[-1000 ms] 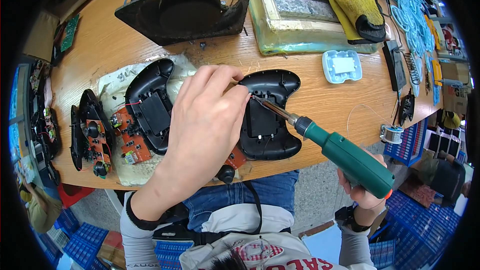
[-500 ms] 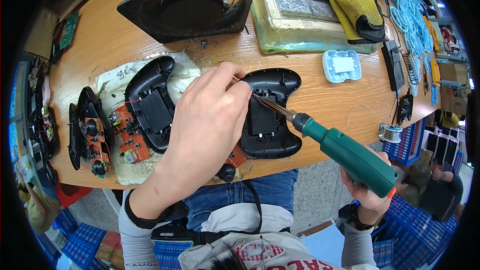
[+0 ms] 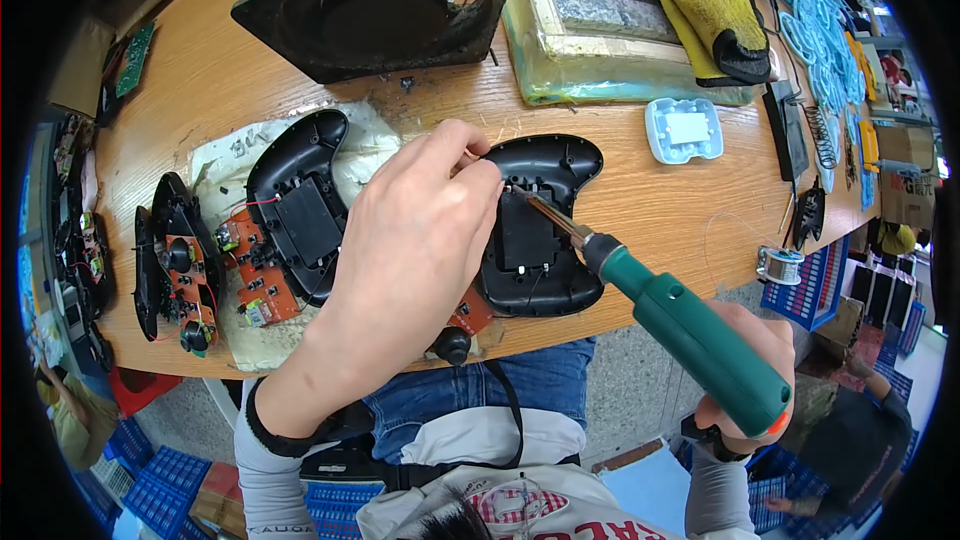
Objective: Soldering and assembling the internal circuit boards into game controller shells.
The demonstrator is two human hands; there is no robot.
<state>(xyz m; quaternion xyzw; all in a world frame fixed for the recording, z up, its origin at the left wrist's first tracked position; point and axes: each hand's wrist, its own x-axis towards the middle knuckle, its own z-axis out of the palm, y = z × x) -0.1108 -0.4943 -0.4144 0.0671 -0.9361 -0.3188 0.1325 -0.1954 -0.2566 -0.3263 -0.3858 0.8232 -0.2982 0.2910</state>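
Observation:
My right hand point(image 3: 768, 360) is wrapped around the green handle of a soldering iron point(image 3: 690, 335). Its tip reaches the upper left corner of the black battery compartment in an open game controller shell point(image 3: 555, 295). Just left of that tip, my left hand point(image 3: 410, 220) is closed in a pinch over the shell's edge; whatever the fingertips hold is hidden. Partly under my left wrist, an orange circuit board point(image 3: 472, 313) with a black thumbstick point(image 3: 453, 344) shows beside the shell. Left of my forearm lies a second open controller shell point(image 3: 305, 130), joined by a red wire to an orange board point(image 3: 268, 285).
More controller parts point(image 3: 172, 250) lie farther left. A black fan frame point(image 3: 300, 40) and a wooden-edged tray point(image 3: 580, 75) with a yellow cloth point(image 3: 700, 10) stand at the back. To the right are a pale blue box point(image 3: 683, 155) and a solder wire spool point(image 3: 779, 266).
The soldering iron's handle end has swung down, nearer to me, and my right hand has shifted with it. The tip stays at the same corner; my left hand is nearly still.

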